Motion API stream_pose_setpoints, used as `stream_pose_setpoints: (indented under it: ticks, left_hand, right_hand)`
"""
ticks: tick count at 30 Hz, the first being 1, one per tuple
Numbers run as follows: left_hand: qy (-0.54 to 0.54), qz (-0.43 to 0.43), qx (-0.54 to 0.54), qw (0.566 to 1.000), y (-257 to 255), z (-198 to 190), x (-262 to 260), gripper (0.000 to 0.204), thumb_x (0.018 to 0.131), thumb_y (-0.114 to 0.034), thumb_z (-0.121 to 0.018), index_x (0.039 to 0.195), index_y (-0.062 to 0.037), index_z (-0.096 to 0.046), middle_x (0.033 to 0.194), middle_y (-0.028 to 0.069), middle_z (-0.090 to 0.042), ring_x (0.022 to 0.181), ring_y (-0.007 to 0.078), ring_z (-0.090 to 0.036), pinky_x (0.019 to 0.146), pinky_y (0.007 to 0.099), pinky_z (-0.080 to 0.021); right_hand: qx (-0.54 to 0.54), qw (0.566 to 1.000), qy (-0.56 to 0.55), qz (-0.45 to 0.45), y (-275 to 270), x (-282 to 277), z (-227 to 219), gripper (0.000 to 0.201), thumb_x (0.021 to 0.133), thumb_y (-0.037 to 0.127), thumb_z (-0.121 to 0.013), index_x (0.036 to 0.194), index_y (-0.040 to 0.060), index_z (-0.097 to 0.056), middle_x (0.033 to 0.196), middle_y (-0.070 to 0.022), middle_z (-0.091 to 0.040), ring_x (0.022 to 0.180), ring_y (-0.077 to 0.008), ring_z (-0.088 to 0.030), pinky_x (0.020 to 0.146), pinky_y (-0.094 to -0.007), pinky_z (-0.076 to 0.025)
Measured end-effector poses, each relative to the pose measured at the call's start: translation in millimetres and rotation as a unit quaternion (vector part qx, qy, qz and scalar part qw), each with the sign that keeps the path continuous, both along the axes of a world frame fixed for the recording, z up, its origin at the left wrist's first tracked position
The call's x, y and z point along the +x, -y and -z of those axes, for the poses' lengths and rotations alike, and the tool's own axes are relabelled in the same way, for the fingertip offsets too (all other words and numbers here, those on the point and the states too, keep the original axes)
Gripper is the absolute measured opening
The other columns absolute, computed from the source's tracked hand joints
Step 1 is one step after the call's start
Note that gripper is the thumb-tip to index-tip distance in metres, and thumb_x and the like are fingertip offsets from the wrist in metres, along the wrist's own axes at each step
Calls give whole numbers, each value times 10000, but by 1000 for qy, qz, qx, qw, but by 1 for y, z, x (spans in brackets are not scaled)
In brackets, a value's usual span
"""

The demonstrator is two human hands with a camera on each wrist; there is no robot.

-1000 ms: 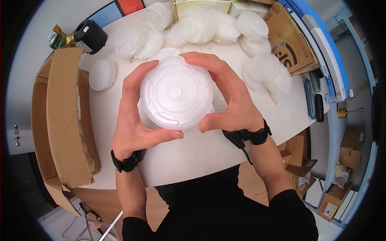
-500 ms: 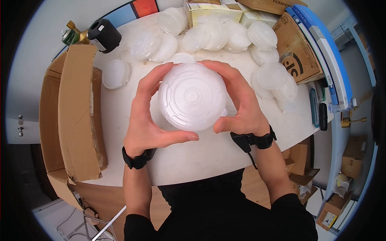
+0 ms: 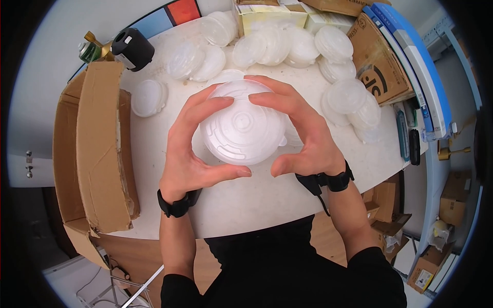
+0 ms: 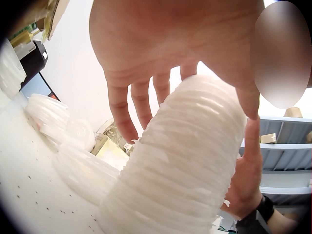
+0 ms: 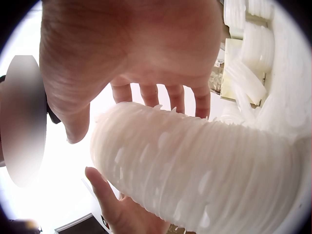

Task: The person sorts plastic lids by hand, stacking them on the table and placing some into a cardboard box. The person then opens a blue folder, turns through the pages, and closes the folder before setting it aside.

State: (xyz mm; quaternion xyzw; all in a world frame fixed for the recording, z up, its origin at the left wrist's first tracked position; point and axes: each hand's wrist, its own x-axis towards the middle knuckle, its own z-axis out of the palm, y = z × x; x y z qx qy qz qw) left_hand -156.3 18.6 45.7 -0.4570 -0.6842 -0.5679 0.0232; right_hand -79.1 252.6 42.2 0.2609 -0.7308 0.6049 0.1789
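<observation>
A tall stack of translucent white round plastic lids [image 3: 242, 138] stands on the table, its ringed top facing the head camera. My left hand [image 3: 178, 149] curves loosely about its left side, and my right hand [image 3: 314, 136] about its right. Both index fingertips lie over the top lid, while both thumbs stay apart from the near edge. From the left wrist, the column of lids [image 4: 175, 161] shows layered rims, with fairly straight fingers at its far side. In the right wrist view the other hand's fingers reach behind the stack [image 5: 195, 165].
More lids lie in groups at the back [image 3: 275, 46] and right [image 3: 352, 100] of the table, and a few at left [image 3: 148, 97]. An open cardboard box [image 3: 100, 149] stands at the left edge, beside a black cylinder [image 3: 133, 50]. A carton [image 3: 380, 61] and blue folders stand at back right.
Both index fingers have moved from the far rim onto the top lid. The thumbs remain apart from the stack, and the head view has shifted since a second ago.
</observation>
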Motion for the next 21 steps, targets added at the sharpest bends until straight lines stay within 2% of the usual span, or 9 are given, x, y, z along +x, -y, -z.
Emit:
stream_pose_setpoints:
  ticks: [4,6,7,10,12,13,17,19,21]
  left_hand:
    - [46,15,-7,999,1,1,4,938,616,-455,-984,1383,-71,-606,1461,237,-557,1341,376,-569,1108,474,-452]
    - [109,10,-2,994,1,1,7,813,750,-513,-885,1364,-56,-612,1462,236,-553,1334,367,-571,1108,462,-446]
    - [109,11,-2,994,1,0,7,813,750,-513,-885,1364,-56,-612,1462,236,-553,1334,367,-571,1108,462,-446]
    - [144,23,8,989,0,-2,8,678,885,-496,-766,1365,-45,-605,1452,234,-556,1312,354,-578,1102,452,-447]
    - [137,1,-34,990,1,-8,9,565,962,-413,-692,1369,-35,-592,1459,228,-546,1296,331,-576,1097,443,-449]
    - [137,6,-37,990,0,-9,11,565,962,-413,-692,1369,-35,-592,1459,228,-546,1296,331,-576,1097,443,-449]
    - [209,-21,-20,978,-6,-14,19,550,984,-324,-637,1444,-43,-529,1472,200,-527,1327,310,-539,1118,427,-428]
    - [212,-29,-11,977,-10,-18,21,572,979,-292,-624,1481,-48,-500,1472,188,-523,1341,307,-526,1133,421,-414]
    - [222,-55,-18,973,-16,-26,24,679,941,-239,-628,1551,-33,-414,1468,165,-524,1370,290,-502,1167,410,-375]
  right_hand:
    - [13,1000,1,-11,-2,1,-2,613,859,383,-857,1371,109,-659,1574,-203,-465,1420,-377,-484,1178,-468,-381]
    - [9,1000,7,-9,-2,0,-2,557,880,346,-834,1356,106,-669,1566,-206,-470,1411,-376,-492,1174,-463,-386]
    - [4,1000,13,-6,-2,0,-2,502,902,309,-811,1340,103,-678,1559,-210,-474,1402,-375,-501,1169,-457,-392]
    - [14,999,52,10,-2,1,0,462,922,270,-777,1341,104,-673,1529,-192,-506,1389,-369,-509,1165,-449,-394]
    - [9,996,88,5,-3,2,-3,456,926,266,-770,1342,106,-673,1504,-179,-526,1386,-369,-510,1165,-447,-394]
    - [4,992,125,1,-4,3,-4,449,930,262,-764,1342,109,-673,1479,-166,-547,1383,-369,-511,1164,-445,-393]
    - [8,996,93,14,-3,3,-1,515,937,255,-756,1411,110,-619,1427,-138,-585,1383,-336,-513,1165,-448,-390]
    - [-40,993,111,-3,1,4,-1,679,1002,416,-664,1540,55,-461,1503,-148,-507,1398,-280,-493,1199,-434,-361]
    - [-70,992,104,-4,3,3,3,684,1033,447,-613,1557,48,-428,1515,-142,-501,1392,-271,-496,1192,-424,-367]
